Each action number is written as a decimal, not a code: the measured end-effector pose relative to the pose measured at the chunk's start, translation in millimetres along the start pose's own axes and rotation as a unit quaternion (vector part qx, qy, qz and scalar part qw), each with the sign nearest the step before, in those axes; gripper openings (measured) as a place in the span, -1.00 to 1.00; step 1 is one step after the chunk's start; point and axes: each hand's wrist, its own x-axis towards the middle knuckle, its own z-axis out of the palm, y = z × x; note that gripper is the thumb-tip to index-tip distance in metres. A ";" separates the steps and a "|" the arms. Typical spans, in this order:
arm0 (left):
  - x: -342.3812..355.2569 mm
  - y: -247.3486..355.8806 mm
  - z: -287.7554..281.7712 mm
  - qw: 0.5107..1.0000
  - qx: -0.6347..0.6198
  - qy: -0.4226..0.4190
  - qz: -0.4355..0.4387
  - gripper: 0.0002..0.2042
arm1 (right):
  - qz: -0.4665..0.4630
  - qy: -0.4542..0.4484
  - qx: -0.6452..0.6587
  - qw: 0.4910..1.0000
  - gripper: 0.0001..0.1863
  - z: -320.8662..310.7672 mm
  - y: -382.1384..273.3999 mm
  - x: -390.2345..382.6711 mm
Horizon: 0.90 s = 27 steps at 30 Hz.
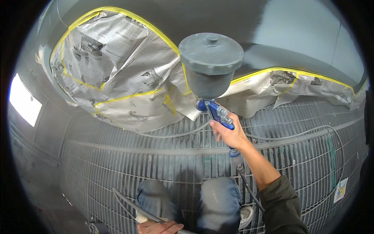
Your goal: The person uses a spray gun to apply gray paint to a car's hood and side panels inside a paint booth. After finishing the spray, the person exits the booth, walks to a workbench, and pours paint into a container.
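My right hand (pixel 231 134) is wrapped round the grip of a blue spray gun (pixel 215 112). A grey lidded paint cup (pixel 210 58) sits upright on top of the gun. From the grip's lower end, a blue-and-metal coupling (pixel 235 156) leads to a dark air hose. Beyond the gun is a grey car body panel (pixel 300 37), with darker and lighter patches. Masking newspaper (pixel 128 74), edged with yellow tape (pixel 152 27), covers the wheel arch. By my knees, my left hand (pixel 161 227) closes over a grey hose (pixel 146 212) at the lower edge.
Metal floor grating (pixel 171 163) spreads below the car. A thin hose (pixel 339 144) loops across it on the right, near a printed card (pixel 341 190). More masking paper (pixel 253 93) hangs along the lower sill. A bright panel (pixel 24 100) shows in the left wall.
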 end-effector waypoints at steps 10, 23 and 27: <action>3.4 -12.8 2.2 0.999 -0.020 0.034 0.036 -0.73 | -0.032 -0.057 0.146 0.987 -0.53 -12.3 -25.7 -21.7; 7.6 -125.8 -62.4 0.987 -0.098 0.118 0.057 -0.73 | -0.053 0.349 -0.075 0.933 -0.51 -12.6 -107.0 -79.3; 9.1 -155.1 -143.5 0.980 -0.143 0.140 -0.015 -0.77 | -0.055 0.257 -0.085 0.961 -0.62 24.7 -169.9 -97.1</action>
